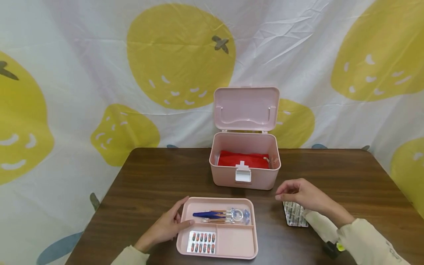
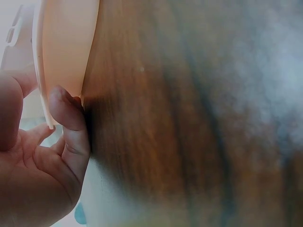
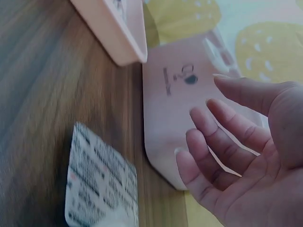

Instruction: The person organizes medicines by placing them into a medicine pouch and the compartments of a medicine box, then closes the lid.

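Observation:
My left hand (image 1: 167,226) grips the left side of a pink divided tray (image 1: 236,240), thumb over the rim and fingers against its outer wall. Lying in the tray's long compartment are a slim blue tool (image 1: 208,214), brown-stemmed swabs (image 1: 212,221) and a clear packet (image 1: 246,216). A blister pack of red-and-black capsules (image 1: 202,242) sits in the front left compartment. My right hand (image 1: 303,193) hovers with loosely bent fingers, holding nothing. Just below it, a silver printed blister pack (image 3: 102,175) lies on the table, partly covered by the hand in the head view.
Behind the tray stands a pink box (image 1: 228,178) with its lid (image 1: 246,106) raised and a white latch (image 1: 243,173) in front. Inside it is a red zippered pouch (image 1: 228,159). A fruit-print cloth (image 1: 185,55) hangs behind the wooden table (image 1: 165,173).

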Tool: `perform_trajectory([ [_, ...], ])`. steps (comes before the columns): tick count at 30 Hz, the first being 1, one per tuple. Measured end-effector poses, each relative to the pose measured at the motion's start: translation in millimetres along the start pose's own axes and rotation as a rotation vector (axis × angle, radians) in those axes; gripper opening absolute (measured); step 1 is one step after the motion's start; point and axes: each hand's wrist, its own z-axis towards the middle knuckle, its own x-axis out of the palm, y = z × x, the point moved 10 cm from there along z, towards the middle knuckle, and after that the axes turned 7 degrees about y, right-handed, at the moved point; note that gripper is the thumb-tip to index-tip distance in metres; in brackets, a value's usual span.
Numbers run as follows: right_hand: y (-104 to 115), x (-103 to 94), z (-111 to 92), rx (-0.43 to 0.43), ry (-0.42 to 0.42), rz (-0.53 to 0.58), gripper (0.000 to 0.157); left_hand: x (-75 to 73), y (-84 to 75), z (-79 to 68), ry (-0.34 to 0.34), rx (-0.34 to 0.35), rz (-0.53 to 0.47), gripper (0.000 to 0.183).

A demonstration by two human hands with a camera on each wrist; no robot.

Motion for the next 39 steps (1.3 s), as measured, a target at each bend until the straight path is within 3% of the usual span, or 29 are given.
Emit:
perform_trajectory([
  [12, -43, -21.1, -3, 0.112, 0.003, -0.054, 0.022, 1.7, -2.0, 0.8, 0.003, -0.015, -0.008, 0.081],
  [21, -68, -19.4, -2, 0.209, 0.047, -0.029, 0.027, 0.1, -0.3, 2.2, -0.003, -0.021, 0.000, 0.081],
  [32, -71, -7.5, 0, 0.232, 0.127, -0.035, 0.035, 0.5, 0.6, 1.4, -0.007, -0.019, 0.003, 0.080],
  [39, -67, -1.9, 2, 0.172, 0.166, -0.076, 0.034, 0.1, 3.4, 2.1, 0.002, -0.031, 0.007, 0.081],
])
